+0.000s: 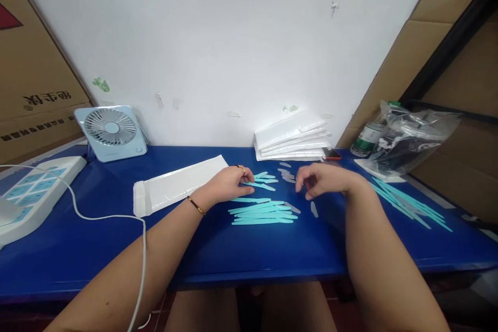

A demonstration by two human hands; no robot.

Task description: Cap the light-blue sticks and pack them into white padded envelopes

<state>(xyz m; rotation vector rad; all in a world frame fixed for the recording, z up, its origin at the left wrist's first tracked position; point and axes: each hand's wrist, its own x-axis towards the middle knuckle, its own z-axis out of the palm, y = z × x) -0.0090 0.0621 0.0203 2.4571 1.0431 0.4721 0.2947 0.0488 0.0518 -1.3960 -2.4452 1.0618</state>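
Several slim turquoise eyebrow razors (264,214) lie side by side in the middle of the blue table (233,249). Behind them, a smaller group of turquoise razors (266,179) points out from the fingertips of my left hand (229,184), whose thumb and fingers close around the handle end of one. My right hand (324,179) hovers to the right of the razors, fingers curled but apart from the thumb, with nothing visible in them. Small clear blade covers (287,175) lie between the hands, and one more clear cover (314,209) lies below my right hand.
A white padded envelope (179,184) lies beside my left hand. More white envelopes (291,140) are stacked against the wall. More turquoise razors (412,202) lie at right, near a bottle (368,137) and clear plastic bag (408,140). A fan (112,132), power strip (39,192) and cable (143,249) occupy the left.
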